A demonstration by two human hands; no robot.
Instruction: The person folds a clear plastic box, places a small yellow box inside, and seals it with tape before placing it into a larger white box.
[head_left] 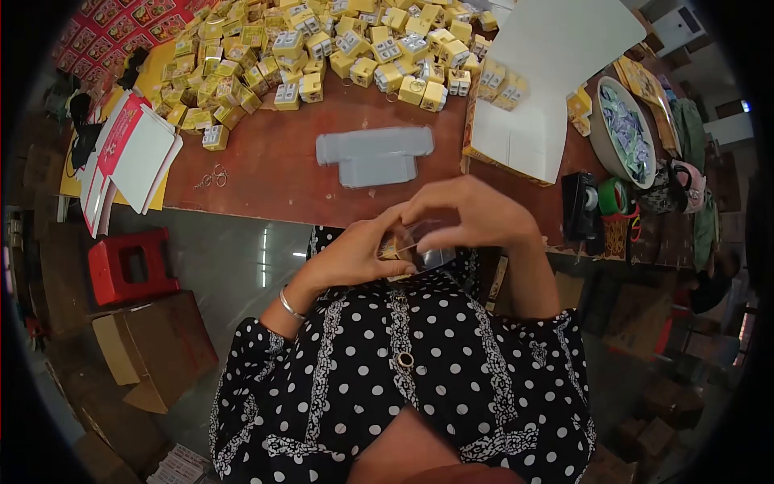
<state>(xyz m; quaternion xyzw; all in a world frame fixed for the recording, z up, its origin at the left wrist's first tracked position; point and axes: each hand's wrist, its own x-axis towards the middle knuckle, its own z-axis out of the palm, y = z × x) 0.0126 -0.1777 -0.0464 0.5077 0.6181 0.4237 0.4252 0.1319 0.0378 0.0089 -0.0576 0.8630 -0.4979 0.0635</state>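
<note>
Close to my body, at the table's front edge, my left hand [359, 250] is wrapped round a small clear plastic box [399, 246] with something yellow inside. The fingers of my right hand [468, 214] are curved at the box's right side, thumb and fingers apart; whether they pinch its clear film is hard to see. A flat clear plastic sheet [376, 155], cut with flaps, lies on the table just beyond my hands. Farther back is a large heap of small yellow boxes [355, 44], several with grey-white parts.
An open white carton [516, 145] holding a few yellow boxes stands right of the sheet. Beyond it are an oval basin [601, 137] of small packets, a tape dispenser [579, 206] and green tape [614, 196]. Key rings [216, 176] and white cards [137, 161] lie left.
</note>
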